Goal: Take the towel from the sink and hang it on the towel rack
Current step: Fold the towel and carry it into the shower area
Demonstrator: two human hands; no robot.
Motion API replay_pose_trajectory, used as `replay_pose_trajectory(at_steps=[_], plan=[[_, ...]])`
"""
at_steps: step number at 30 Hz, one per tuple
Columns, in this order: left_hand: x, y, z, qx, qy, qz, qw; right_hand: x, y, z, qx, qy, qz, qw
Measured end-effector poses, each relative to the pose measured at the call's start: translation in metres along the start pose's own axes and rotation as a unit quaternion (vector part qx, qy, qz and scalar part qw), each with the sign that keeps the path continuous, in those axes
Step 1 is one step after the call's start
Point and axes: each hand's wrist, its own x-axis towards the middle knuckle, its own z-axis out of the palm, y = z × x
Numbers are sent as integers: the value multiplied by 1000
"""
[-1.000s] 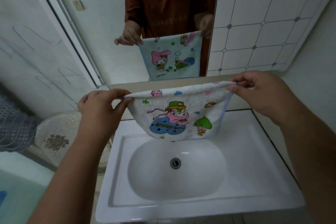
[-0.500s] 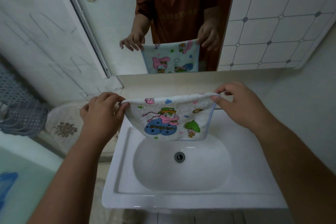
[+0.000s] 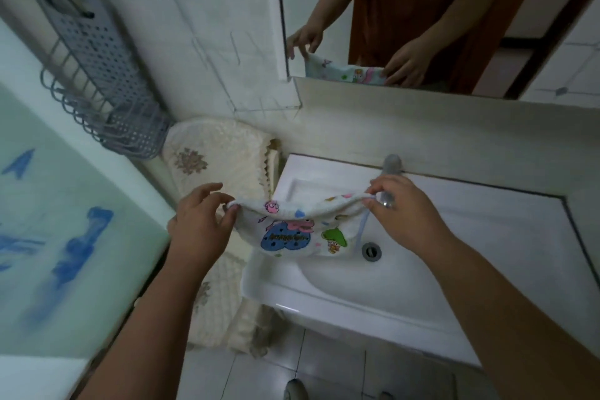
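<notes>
A small white towel [image 3: 302,227] printed with cartoon figures hangs spread between my two hands, above the left side of the white sink [image 3: 454,237]. My left hand [image 3: 201,221] pinches its upper left corner. My right hand [image 3: 402,214] pinches its upper right corner, just in front of the tap [image 3: 391,166]. The towel's top edge sags a little in the middle, and its lower part dangles over the basin's left rim. A grey perforated plastic rack [image 3: 94,68] with hooks along its edge is fixed to the wall at the upper left.
A mirror [image 3: 438,10] above the sink reflects a person in a brown shirt holding the towel. A cream lace-covered object [image 3: 220,166] stands left of the sink. A frosted green panel with blue marks [image 3: 58,221] lies at the far left. The drain [image 3: 371,251] shows beside the towel.
The view has swung left and down, bringing the grey rack into sight. Both hands have carried the towel leftward, from over the basin's middle to its left rim.
</notes>
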Motion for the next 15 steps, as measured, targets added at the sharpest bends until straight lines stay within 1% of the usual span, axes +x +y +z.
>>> replay_pose_trajectory(at_steps=[4,6,9,11,13,15], plan=[[1,-32,0,-15,-4,-9,1000,9,-13,33,7,-36,4,999],[9,-43,-6,-25,18,-4,1000,19,-23,40,13,-20,-2,1000],[20,-57,-16,-24,50,18,998,30,-37,43,22,31,-25,999],[21,-69,-17,-37,54,39,997,28,-40,45,25,49,-36,998],[13,-81,-12,-65,26,71,995,16,-35,51,22,42,-40,998],[-2,-92,-3,-67,-40,96,992,-2,-21,60,0,2,-31,1000]])
